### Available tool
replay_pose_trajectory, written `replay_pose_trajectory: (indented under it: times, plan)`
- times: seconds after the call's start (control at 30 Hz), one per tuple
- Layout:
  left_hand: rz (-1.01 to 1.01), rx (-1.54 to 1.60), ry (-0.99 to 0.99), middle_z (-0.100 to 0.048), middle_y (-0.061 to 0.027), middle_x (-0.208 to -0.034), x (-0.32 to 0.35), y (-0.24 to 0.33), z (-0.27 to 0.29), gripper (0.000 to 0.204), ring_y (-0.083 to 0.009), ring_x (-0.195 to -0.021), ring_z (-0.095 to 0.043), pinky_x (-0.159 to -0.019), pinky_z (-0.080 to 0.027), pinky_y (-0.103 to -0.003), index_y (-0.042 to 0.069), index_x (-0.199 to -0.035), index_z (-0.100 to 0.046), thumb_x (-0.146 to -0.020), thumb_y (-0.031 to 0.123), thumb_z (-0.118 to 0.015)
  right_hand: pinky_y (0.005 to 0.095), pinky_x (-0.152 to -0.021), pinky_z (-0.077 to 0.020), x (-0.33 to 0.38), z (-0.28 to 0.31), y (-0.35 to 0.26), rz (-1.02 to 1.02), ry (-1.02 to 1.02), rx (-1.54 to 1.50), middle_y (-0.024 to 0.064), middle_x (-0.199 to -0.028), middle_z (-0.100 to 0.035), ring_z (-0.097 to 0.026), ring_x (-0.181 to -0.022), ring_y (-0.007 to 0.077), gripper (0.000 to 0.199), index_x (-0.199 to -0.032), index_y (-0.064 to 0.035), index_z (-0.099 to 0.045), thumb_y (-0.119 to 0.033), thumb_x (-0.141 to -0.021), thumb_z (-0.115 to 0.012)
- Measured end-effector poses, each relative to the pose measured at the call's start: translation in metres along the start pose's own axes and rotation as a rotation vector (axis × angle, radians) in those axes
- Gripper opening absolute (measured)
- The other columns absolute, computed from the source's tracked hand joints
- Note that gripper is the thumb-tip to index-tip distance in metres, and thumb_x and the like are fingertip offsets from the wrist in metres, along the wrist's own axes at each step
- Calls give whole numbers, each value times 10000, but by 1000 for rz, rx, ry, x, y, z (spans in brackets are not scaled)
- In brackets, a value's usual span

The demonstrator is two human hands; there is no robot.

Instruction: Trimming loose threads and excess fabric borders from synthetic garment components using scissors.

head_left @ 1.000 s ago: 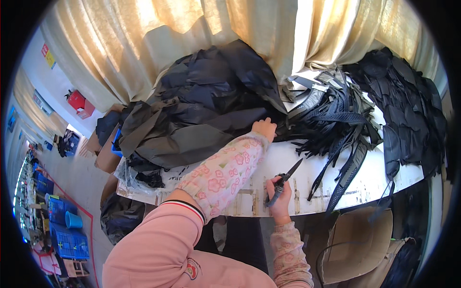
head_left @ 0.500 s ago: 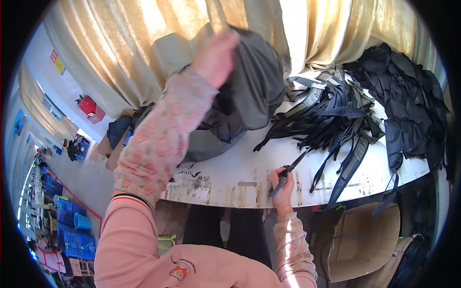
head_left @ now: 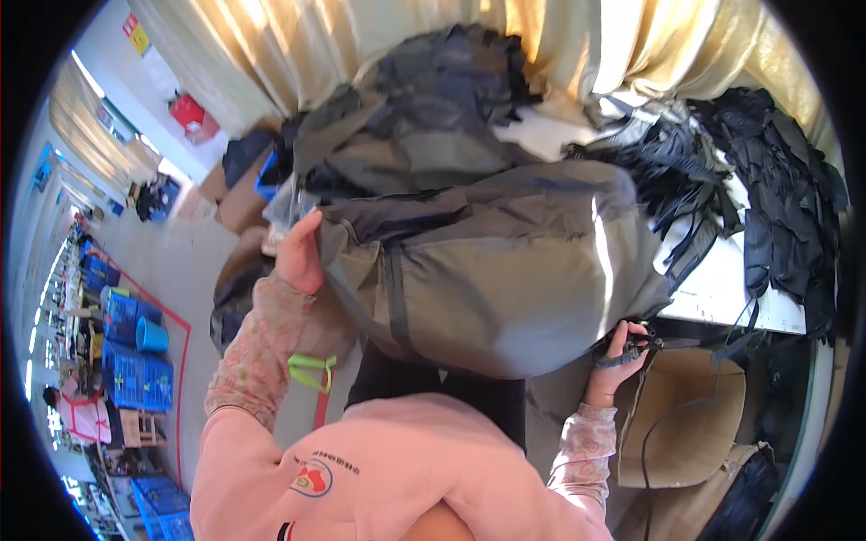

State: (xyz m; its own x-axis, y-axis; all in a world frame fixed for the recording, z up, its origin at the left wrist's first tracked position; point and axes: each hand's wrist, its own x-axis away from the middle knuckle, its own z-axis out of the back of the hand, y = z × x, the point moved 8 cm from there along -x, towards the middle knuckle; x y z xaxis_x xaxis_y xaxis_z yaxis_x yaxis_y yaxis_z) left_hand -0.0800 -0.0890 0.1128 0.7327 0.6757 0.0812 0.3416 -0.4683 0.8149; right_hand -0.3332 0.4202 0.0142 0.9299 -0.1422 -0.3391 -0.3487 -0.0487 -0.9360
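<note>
A large dark grey-green fabric piece [head_left: 505, 293], sewn like a bag with a dark strip down its left part, spans the space between my hands, over the table's front edge. My left hand [head_left: 300, 254] grips its left edge, thumb on top and fingers partly hidden. At the lower right corner my right hand [head_left: 613, 365] is closed around dark-handled scissors [head_left: 639, 346], their blade pointing right. The fabric corner meets the fingers there; whether they also pinch it, I cannot make out.
Behind lies a heap of similar dark fabric [head_left: 442, 99]. Black straps [head_left: 672, 153] and a black fabric pile [head_left: 780, 189] cover the right side of the white table [head_left: 713, 288]. An open cardboard box [head_left: 686, 424] stands below right; blue crates [head_left: 135, 379] stand far left.
My left hand has come down and back from the heap, bringing the fabric piece in front of me. The right hand with the scissors has moved right to the fabric's corner.
</note>
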Motion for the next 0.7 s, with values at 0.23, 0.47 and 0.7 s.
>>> replay_pose_trajectory:
  times: [0.23, 0.47, 0.7]
  plan:
    - [221, 31, 36, -657, -82, -1066, 38, -75, 81, 238, -199, -970, -624, -881, -478, -334, 23, -1099, -591, -918, 152, -505, 238, -704, -470, 28, 7, -40, 19, -263, 252, 19, -875, -573, -560, -784, 108, 109, -943, -31, -539, -23, -876, -625]
    - [211, -4, 63, -656, -82, -1070, 35, -67, 83, 258, -196, -972, -622, -894, -471, -326, 11, -1113, -591, -915, 155, -512, 290, -716, -466, 30, -102, -56, 279, -791, 575, 74, -913, -630, -599, -830, 179, 299, -1041, -8, -541, 69, -776, -654]
    - [-247, -1078, 232, -636, -92, -1013, 5, -13, 135, 197, -221, -927, -608, -776, -482, -324, 44, -1022, -593, -845, 124, -624, 454, -697, -416, 11, -156, -37, 460, -944, 736, 188, -855, -561, -536, -843, 410, 344, -960, -33, -561, 87, -638, -591]
